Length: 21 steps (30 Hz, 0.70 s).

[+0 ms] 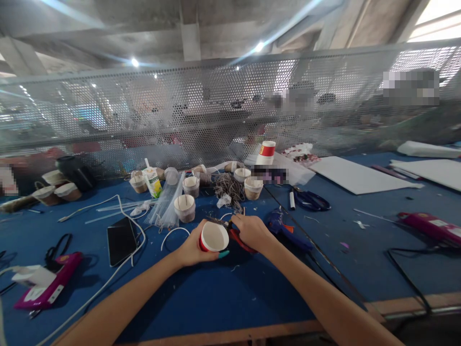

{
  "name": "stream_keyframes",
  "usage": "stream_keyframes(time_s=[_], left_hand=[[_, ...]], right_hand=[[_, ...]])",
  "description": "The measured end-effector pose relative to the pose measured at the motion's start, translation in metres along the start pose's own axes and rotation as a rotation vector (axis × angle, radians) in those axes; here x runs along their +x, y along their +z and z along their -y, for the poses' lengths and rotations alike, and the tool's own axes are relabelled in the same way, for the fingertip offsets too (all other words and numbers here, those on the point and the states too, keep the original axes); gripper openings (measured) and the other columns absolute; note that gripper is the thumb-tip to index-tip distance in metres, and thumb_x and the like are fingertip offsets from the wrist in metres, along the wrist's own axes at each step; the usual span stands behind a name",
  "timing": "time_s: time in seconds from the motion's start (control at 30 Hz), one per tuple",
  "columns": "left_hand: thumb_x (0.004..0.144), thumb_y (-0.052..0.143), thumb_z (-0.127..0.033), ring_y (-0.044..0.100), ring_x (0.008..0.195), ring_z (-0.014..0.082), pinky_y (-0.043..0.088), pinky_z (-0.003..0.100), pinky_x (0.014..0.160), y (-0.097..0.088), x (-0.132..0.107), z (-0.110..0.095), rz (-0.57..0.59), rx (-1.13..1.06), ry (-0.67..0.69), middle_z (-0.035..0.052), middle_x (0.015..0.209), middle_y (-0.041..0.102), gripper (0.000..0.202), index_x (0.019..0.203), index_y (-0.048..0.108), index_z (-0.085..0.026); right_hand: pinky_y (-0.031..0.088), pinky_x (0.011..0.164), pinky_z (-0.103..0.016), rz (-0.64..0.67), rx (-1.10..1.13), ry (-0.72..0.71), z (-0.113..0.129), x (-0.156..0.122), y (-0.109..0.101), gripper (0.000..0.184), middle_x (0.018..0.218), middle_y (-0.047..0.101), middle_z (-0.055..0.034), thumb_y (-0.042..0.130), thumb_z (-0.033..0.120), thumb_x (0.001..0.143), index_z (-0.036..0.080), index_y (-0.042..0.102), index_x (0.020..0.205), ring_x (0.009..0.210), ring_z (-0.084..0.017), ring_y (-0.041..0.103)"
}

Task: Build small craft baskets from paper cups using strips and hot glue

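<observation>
My left hand [196,250] is wrapped round a red and white paper cup [215,237], its open mouth tilted toward me. Just right of the cup, my right hand [252,230] has its fingers closed on a pair of scissors [242,241] with red handles. The dark blades point left behind the cup, partly hidden by it. Beyond my hands are a heap of brown twine [229,189] and cups with pale wrapping, one [185,208] nearest the paper cup. To the right of my right hand lies a blue glue gun [283,229].
A phone [121,241], a white cable [144,235] and a purple packet [54,283] lie at left. Clear plastic sticks [167,202] and a drink carton [153,181] stand farther back. White boards [360,174] and dark-handled scissors [311,199] are at right. A perforated metal screen [216,110] closes the back.
</observation>
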<state>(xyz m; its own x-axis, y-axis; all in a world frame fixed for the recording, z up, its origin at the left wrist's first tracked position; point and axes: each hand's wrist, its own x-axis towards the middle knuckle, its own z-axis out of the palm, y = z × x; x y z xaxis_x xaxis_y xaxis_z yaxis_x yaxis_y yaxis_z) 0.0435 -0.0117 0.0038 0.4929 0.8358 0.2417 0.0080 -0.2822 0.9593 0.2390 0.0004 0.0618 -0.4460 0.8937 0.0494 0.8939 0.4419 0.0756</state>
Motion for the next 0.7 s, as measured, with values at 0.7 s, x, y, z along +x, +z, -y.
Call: stream_keyframes(time_s=[0.7], left_hand=[[0.06, 0.069, -0.022, 0.054, 0.087, 0.0183, 0.044, 0.029, 0.079, -0.001, -0.001, -0.005, -0.07, 0.158, 0.107, 0.0043, 0.095, 0.057, 0.05, 0.105, 0.047, -0.016]], right_hand=[[0.04, 0.077, -0.03, -0.104, 0.041, -0.03, -0.006, -0.002, 0.002, 0.03, 0.105, 0.061, -0.0125, 0.045, 0.03, 0.083, 0.014, 0.057, 0.106, 0.092, -0.024, 0.058]])
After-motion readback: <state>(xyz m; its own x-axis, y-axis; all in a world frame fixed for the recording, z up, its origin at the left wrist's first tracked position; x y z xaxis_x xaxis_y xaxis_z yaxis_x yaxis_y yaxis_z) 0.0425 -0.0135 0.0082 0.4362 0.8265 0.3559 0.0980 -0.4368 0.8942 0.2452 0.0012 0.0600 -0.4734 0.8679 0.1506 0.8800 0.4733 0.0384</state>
